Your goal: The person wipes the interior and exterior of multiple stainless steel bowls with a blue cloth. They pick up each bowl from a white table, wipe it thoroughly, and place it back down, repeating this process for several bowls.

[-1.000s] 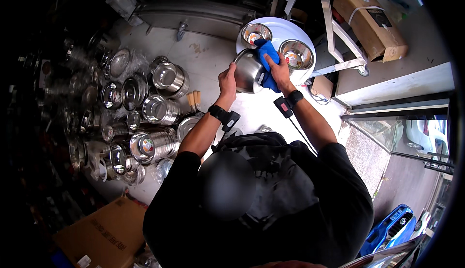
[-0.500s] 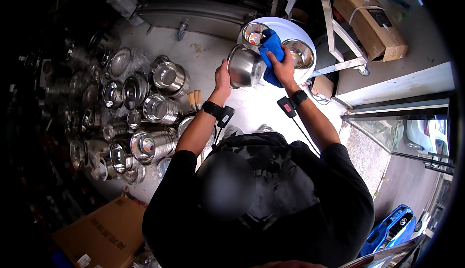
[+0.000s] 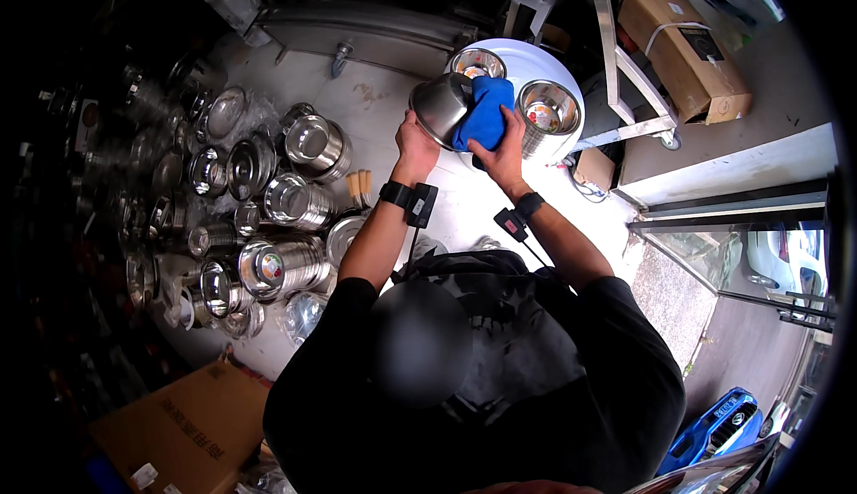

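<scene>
Left hand [image 3: 417,146] grips tilted steel bowl [image 3: 439,112] at its near-left edge; right hand [image 3: 502,151], clamped on blue cloth [image 3: 487,117], covers bowl's right side.

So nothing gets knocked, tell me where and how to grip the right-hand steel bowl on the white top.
Probably pinch that bowl by its right rim, coming from above right: its open mouth faces up, while the right hand and blue cloth crowd its left side.
</scene>
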{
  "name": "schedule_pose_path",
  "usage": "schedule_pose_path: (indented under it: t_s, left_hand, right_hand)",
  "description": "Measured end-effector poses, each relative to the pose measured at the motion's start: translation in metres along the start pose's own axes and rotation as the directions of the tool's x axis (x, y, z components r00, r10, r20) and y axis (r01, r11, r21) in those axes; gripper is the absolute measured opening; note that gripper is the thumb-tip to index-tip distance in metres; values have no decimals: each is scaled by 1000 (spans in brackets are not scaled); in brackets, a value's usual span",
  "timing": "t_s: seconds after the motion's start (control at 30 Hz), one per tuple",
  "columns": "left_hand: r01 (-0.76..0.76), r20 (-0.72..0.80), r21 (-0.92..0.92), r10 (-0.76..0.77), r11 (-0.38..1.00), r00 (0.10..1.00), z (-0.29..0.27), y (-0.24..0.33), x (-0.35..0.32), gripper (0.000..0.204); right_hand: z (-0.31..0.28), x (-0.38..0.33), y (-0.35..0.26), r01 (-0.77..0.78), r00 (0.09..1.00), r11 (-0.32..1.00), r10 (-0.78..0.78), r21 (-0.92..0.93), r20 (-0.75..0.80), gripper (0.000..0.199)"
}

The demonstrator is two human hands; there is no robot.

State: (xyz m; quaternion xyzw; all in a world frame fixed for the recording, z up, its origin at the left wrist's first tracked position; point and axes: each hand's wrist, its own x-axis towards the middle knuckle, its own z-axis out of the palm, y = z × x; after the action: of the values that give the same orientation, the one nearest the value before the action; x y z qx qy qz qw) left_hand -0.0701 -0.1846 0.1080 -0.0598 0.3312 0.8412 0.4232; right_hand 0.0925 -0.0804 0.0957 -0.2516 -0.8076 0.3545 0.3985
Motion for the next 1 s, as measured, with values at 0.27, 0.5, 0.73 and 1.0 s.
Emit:
schedule_pose_path:
  t_s: [0.27, 0.5, 0.73, 1.0]
  left_hand:
    - [120, -91, 90, -111, 989, 990, -42, 15, -2, 49]
    - [49, -191, 170, -16, 984, 982, -37, -1, -15, 48]
    - [80, -230, 498, 43, 863, 972, 1, 1, -36, 56]
    - [48, -165, 209, -13, 977, 986, -41, -1, -15, 60]
  right_hand:
    - [-11, 14, 52, -331, 940, 755, 210, 566, 268, 68]
    - [-21, 41, 13, -319, 947, 910, 317, 266, 52, 63]
    - [-12, 40, -28, -212, 960, 977, 214, -30, 183, 82]
    - [-3, 42, 13, -567, 824, 730, 512, 382, 243, 70]
